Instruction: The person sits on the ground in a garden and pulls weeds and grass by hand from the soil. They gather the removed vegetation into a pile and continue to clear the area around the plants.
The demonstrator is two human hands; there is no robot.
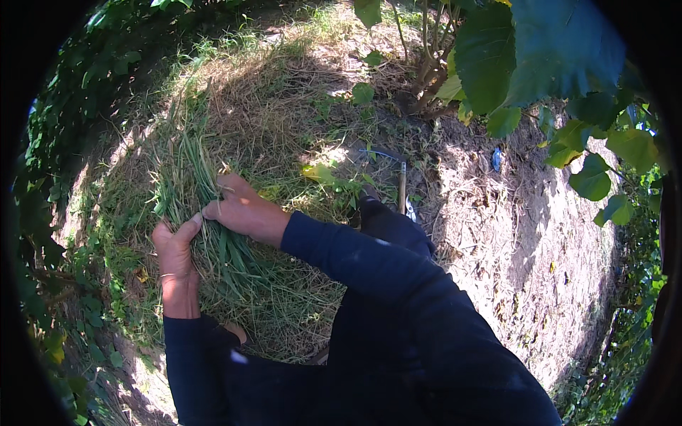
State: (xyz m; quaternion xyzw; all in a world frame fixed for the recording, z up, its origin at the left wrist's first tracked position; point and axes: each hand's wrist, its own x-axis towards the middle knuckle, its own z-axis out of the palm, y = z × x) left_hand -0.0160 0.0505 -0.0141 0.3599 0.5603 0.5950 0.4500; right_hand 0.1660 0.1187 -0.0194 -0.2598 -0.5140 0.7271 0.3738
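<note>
A bundle of long green grass (194, 165) runs between my hands, with its lower blades fanned out below them. My left hand (178, 245) grips the bundle from its left side, thumb pressed on the stalks. On the right side my right hand (248, 210) closes around the same grass, its thumb almost touching the left thumb. Fingers behind the stalks are partly hidden. Cut and dry grass (287, 303) lies beneath and around the bundle.
A sickle (402, 183) with a wooden handle lies on the ground near my knee, beside pruning shears (410, 209). Leafy branches (485, 64) overhang the upper right. A small blue scrap (496, 159) rests on the soil. Dense foliage (48, 154) borders the left.
</note>
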